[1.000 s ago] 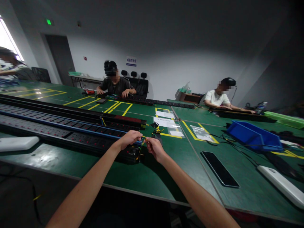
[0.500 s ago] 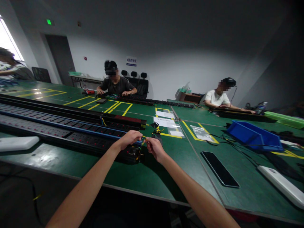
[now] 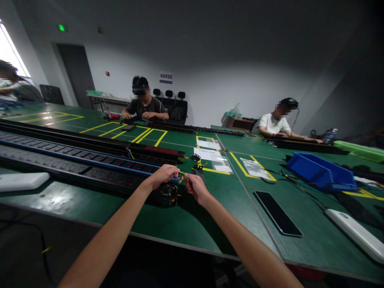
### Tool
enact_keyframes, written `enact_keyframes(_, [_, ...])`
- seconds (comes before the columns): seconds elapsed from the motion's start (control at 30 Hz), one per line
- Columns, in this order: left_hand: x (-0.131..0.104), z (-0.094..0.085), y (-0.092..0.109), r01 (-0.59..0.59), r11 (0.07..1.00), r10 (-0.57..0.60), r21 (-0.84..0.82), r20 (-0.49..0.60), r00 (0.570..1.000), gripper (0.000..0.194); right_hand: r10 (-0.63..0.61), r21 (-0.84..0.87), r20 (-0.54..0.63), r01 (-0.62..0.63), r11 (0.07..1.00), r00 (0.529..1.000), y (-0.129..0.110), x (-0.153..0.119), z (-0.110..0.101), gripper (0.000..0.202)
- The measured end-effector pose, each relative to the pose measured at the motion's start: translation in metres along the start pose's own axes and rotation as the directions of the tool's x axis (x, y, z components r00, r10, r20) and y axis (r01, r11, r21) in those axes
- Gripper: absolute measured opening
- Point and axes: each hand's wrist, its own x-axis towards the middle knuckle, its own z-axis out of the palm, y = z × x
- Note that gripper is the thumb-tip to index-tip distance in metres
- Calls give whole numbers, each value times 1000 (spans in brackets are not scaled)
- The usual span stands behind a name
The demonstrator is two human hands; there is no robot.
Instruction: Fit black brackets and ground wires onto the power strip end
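Left hand [image 3: 163,176]: closed, back uppermost, thumb and forefinger pinching a thin yellow wire [image 3: 182,173]

Right hand [image 3: 195,188]: closed too, fingertips on the wire, turned in towards the left; exact contact too small to make out

Wire: in the narrow gap between the two sets of fingertips, above the end of a black socket strip [image 3: 166,195] that lies below the left hand and runs off to its left

Loose leads [image 3: 177,191]: at the strip's end, just under the fingertips; cannot tell where each one runs

To do it well, my judgement: hold the left pinch as the anchor and let the right do the fine work; little wire between the pinches, so it does not bow; roll rather than tug, since a pull would likely strain whatever holds the wire inside the strip; mind that no neighbouring lead gets caught under the fingers

Just beyond the right hand, a black bracket [image 3: 196,157]; its edges could snag a wire swung outward. Phone [image 3: 278,214] well off to that hand's right, out of the way
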Motion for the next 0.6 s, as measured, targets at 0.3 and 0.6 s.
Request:
enact_keyframes(0.3, [0,1,0,-2,1000,2,2,-8,1000,30,-1,-12,16,1,1000,1000,2,3,-1,39])
enact_keyframes(0.6, [1,-1,-1,-6,1000,6,4,-4,1000,29,6,-13,22,-5,1000,1000,2,2,-2,39])
